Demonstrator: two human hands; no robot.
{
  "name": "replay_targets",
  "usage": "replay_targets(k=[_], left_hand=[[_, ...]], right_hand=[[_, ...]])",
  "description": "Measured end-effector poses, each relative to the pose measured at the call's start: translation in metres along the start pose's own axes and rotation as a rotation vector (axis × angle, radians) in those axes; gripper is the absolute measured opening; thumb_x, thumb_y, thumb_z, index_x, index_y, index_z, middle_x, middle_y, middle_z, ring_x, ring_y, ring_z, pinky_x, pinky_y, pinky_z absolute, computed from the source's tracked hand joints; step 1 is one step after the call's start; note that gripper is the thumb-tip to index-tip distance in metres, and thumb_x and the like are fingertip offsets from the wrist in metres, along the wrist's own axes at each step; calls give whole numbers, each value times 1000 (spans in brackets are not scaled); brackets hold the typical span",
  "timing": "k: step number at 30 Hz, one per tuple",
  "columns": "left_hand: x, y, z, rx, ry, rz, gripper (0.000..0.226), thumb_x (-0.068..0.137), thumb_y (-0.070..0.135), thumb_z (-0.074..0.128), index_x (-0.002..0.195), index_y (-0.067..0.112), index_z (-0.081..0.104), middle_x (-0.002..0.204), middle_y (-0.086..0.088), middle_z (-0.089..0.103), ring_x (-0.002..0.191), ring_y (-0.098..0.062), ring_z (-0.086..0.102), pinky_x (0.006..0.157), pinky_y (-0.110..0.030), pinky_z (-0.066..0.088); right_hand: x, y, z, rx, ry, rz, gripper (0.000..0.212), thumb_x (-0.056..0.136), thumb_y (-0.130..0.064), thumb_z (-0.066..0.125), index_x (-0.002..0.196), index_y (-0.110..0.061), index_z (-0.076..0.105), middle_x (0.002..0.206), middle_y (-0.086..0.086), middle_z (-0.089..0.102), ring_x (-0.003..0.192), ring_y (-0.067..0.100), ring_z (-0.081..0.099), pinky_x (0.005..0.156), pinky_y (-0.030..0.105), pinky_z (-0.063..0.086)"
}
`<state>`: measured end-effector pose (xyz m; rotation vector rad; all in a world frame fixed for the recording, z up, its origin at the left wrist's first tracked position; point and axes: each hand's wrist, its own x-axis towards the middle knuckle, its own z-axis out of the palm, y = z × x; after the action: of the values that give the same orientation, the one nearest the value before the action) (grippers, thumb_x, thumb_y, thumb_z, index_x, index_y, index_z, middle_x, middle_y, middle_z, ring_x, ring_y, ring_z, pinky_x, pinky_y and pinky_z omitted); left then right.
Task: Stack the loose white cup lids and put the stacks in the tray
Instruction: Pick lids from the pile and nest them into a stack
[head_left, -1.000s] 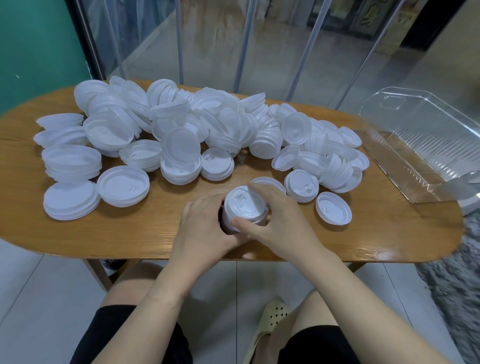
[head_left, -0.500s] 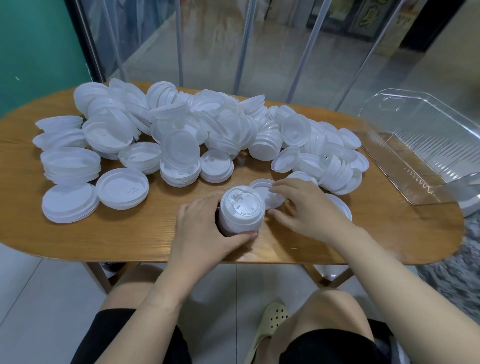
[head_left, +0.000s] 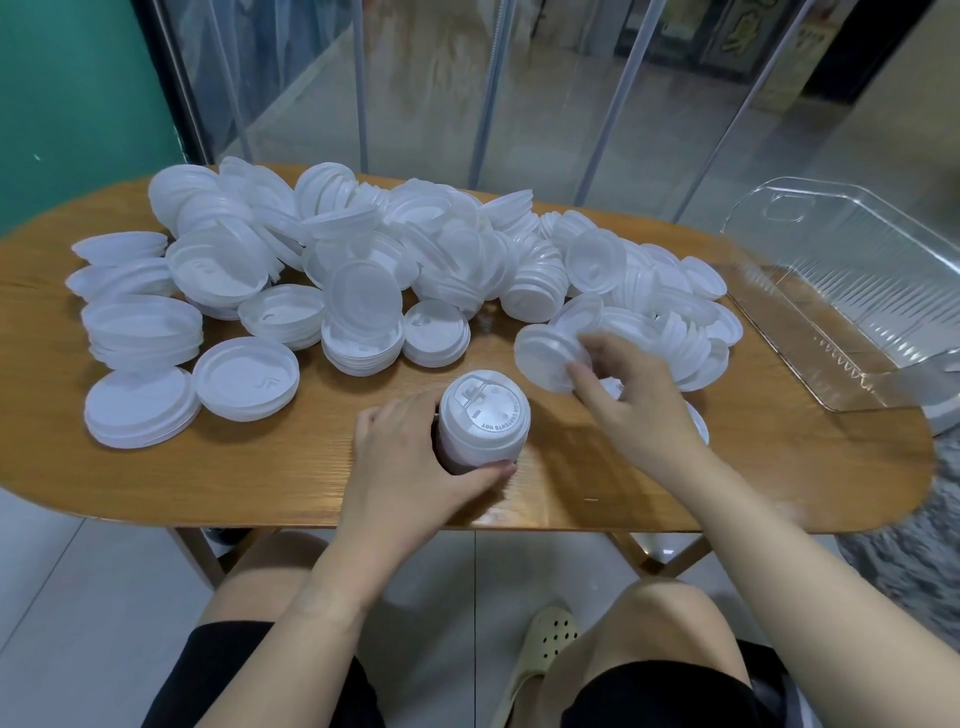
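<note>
My left hand (head_left: 410, 462) grips a tall stack of white lids (head_left: 483, 423) standing near the table's front edge, fingers wrapped around its left and front side. My right hand (head_left: 631, 402) is raised just right of the stack and pinches a single white lid (head_left: 545, 356), tilted on edge above the wood. A big heap of loose white lids (head_left: 415, 260) covers the far half of the table. The clear plastic tray (head_left: 852, 301) sits at the right end with no lids in it.
The oval wooden table (head_left: 291, 467) has short stacks of larger lids (head_left: 140, 408) on its left side. One lid lies partly hidden under my right wrist. Glass panels stand behind the table. My knees and a sandal show below the front edge.
My right hand left the top of the stack, reached right to the loose lids and lifted one up on edge. The left hand stayed on the stack.
</note>
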<state>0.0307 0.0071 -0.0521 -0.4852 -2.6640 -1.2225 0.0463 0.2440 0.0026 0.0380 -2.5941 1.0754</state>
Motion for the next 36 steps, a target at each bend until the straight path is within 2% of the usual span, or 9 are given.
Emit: replay_targets(k=[4,7,9,12,16,19,25,30,36], left_hand=[[0,-1,-1,1,-14,0,73,60,81,78,117,40,60,101,24,58,100,1,45,97,-26,28],[-1,0,-1,1,-15,1,74,61,81,77,120,39,60,104,24,59,102,0,46,98,-26,26],[-1,1,-1,0,-12,-1,74,61,80,77,120,39,60,103,24,58,101,1,43,97,-27,27],[-1,1,-1,-2,-10,-6,73,62,79,77,119,38,60,101,24,56,98,4,38,97,-28,28],[-1,1,0,2,-2,2,73,61,80,77,119,39,61,99,26,55,99,2,41,99,-30,30],[0,2,0,5,-2,-4,72,61,80,78,118,39,59,103,24,58,101,2,41,99,-29,30],[0,0,1,12,-17,-9,73,61,83,75,118,41,58,106,23,59,105,-2,45,99,-29,30],[0,1,2,-4,1,6,68,60,80,76,114,41,60,99,23,60,102,-1,47,99,-29,30],[2,-1,2,2,-35,25,61,69,84,67,114,43,58,97,25,61,100,1,49,99,-33,32]], right_hand=[[-9,-5,-4,173,-20,283,17,103,-21,62,118,-23,68,78,3,74,79,28,70,79,47,60],[-20,3,-1,171,-45,465,26,103,-24,62,127,-14,65,88,0,74,65,11,70,67,23,58],[-26,10,0,145,-42,512,27,103,-23,61,128,-14,64,99,0,73,70,10,72,65,19,57],[-34,18,0,-63,-24,436,32,99,-29,66,127,-15,66,102,-7,70,89,9,68,85,34,59],[-42,15,3,-323,-71,125,65,83,-53,78,135,-18,59,127,-9,60,120,9,52,100,29,43],[-39,12,10,-368,-147,63,83,79,-61,78,147,-20,51,143,-7,55,135,12,43,111,32,38],[-32,15,19,-297,-141,192,76,81,-63,77,144,-28,54,138,-10,61,128,12,53,104,31,44],[-22,-20,6,59,95,173,50,82,-43,82,127,-31,64,127,-19,64,118,-1,57,92,7,44],[-20,-55,18,-119,-152,-142,60,84,-52,78,137,-28,63,136,-17,58,130,4,51,108,24,41]])
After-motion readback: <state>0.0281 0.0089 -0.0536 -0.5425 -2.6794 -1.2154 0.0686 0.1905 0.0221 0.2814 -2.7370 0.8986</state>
